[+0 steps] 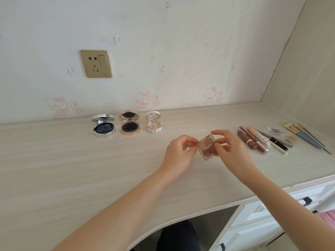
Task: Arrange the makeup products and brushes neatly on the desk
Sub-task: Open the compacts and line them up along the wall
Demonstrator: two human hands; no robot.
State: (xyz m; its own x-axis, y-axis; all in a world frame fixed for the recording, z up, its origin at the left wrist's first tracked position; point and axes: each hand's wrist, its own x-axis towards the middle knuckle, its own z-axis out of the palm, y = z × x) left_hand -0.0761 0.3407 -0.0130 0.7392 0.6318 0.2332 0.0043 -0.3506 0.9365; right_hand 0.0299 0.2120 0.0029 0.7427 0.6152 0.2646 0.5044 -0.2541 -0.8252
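A small square brown eyeshadow palette (206, 146) is held just above the desk (72, 160), near its middle. My left hand (178, 153) pinches its left edge and my right hand (229, 149) pinches its right side. Three open round compacts stand in a row near the wall: a silver one (103, 128), a rose-gold one (129, 125) and a white one (153, 123). To the right lie lip products and pencils (257, 140), two small pans (275, 131) and several brushes (304, 135).
A gold wall socket (96, 63) sits above the compacts. A side wall (308, 78) closes the desk on the right. White drawers (262, 220) stand below the desk's front edge at right.
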